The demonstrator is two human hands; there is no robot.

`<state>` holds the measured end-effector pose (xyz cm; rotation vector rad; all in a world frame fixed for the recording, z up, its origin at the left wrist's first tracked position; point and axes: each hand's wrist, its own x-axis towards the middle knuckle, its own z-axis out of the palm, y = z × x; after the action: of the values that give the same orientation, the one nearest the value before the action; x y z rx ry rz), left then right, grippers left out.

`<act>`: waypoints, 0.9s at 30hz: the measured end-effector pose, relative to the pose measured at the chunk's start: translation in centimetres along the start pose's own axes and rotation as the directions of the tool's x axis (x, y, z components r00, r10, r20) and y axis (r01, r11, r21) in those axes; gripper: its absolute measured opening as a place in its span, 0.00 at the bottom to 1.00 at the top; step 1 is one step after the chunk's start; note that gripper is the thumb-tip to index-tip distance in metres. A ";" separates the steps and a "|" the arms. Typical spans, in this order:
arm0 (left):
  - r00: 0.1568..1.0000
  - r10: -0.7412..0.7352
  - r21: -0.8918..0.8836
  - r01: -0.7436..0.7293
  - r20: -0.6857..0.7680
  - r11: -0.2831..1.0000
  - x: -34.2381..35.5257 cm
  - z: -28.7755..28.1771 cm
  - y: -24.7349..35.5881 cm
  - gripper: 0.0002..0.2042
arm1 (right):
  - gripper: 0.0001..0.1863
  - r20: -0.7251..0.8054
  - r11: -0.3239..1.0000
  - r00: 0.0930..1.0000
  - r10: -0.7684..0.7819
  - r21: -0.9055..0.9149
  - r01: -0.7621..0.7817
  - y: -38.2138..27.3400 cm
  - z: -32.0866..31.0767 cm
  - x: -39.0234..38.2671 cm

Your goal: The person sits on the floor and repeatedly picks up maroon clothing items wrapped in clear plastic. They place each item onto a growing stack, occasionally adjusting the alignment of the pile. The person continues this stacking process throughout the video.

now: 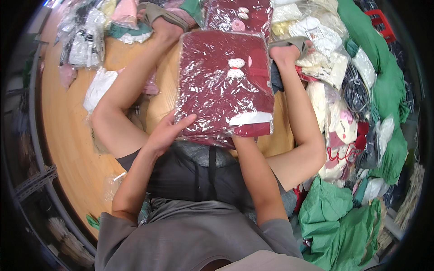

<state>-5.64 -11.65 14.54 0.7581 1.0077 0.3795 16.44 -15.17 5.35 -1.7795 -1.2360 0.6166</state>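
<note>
Maroon packet (212, 86): folded cloth in clear film, held above the lap between the legs. Left hand (165, 133) closed on its near left corner, thumb over the top, fingers out of sight, presumably below. Right forearm (257, 176) runs under the near edge; right hand hidden, grip cannot be told.

Handling (estimate): light, soft, likely to sag mid-span; film slick and creased, cloth hardly fragile. Best hold: opposite sides, thumbs on top, palm beneath, pinching folded cloth rather than loose film.

Count: maroon packets, two seen, incl. second packet (221, 16) just beyond (near edge looks layered; another underneath not excluded). White strip (248, 119), one. Sandals (289, 43), two. Red crate (382, 26), one. Bagged garments (88, 40) at the sides: too jumbled to count
</note>
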 end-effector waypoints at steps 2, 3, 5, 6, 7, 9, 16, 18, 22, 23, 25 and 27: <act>0.998 0.062 0.019 -0.062 -0.008 0.998 0.4 0.8 0.6 0.31 | 0.43 0.001 1.000 1.000 0.022 0.022 -0.022 0.3 0.1 -0.3; 0.994 0.111 0.049 -0.111 0.014 0.993 0.4 0.5 1.2 0.31 | 0.43 0.008 0.999 1.000 0.024 0.042 -0.025 0.4 0.0 -0.2; 0.982 0.176 0.094 -0.182 0.069 0.979 0.2 0.3 1.4 0.31 | 0.42 0.030 0.994 0.998 0.052 0.099 -0.055 0.9 -0.7 -1.1; 0.980 0.185 0.088 -0.192 0.074 0.978 -0.5 0.1 2.2 0.30 | 0.41 0.040 0.987 0.998 0.057 0.150 -0.063 1.1 -1.1 -1.3; 0.985 0.163 0.063 -0.167 0.066 0.984 -1.0 -0.4 2.3 0.30 | 0.41 0.073 0.971 0.994 0.076 0.223 -0.090 1.4 -1.6 -2.1; 0.991 0.126 0.007 -0.126 0.044 0.992 -1.7 -1.7 2.1 0.30 | 0.40 0.134 0.903 0.987 0.088 0.408 -0.136 2.8 -3.4 -2.8; 0.991 0.083 0.280 -0.052 -0.100 0.959 -1.5 -3.6 -1.8 0.29 | 0.35 -0.246 0.848 0.962 0.121 -0.477 -0.229 1.2 -8.5 -2.2; 0.966 0.150 0.518 -0.019 -0.211 0.855 -1.0 -3.3 -1.4 0.29 | 0.29 -0.324 0.925 0.938 0.123 -0.306 -0.227 -0.2 -10.1 -0.7; 0.660 0.751 0.910 -0.300 -0.019 0.287 1.0 -1.3 2.3 0.28 | 0.21 -0.467 0.993 0.881 0.081 -0.034 -0.109 1.5 -11.6 0.1; 0.607 0.792 0.927 -0.330 0.064 0.179 1.7 -0.9 3.4 0.28 | 0.21 -0.468 0.995 0.880 0.075 -0.016 -0.094 0.2 -11.2 0.4; 0.556 0.808 0.919 -0.391 0.193 0.050 3.2 0.9 5.1 0.28 | 0.20 -0.501 0.990 0.858 0.111 0.128 -0.053 -2.3 -11.6 0.6; 0.565 0.785 0.897 -0.441 0.253 0.028 4.5 3.0 6.1 0.29 | 0.21 -0.510 0.950 0.847 0.150 0.310 0.019 -3.2 -11.8 1.3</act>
<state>-0.48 -5.89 17.07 2.3687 1.0956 0.7571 24.53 -17.91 14.16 -1.5833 -0.6587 0.2951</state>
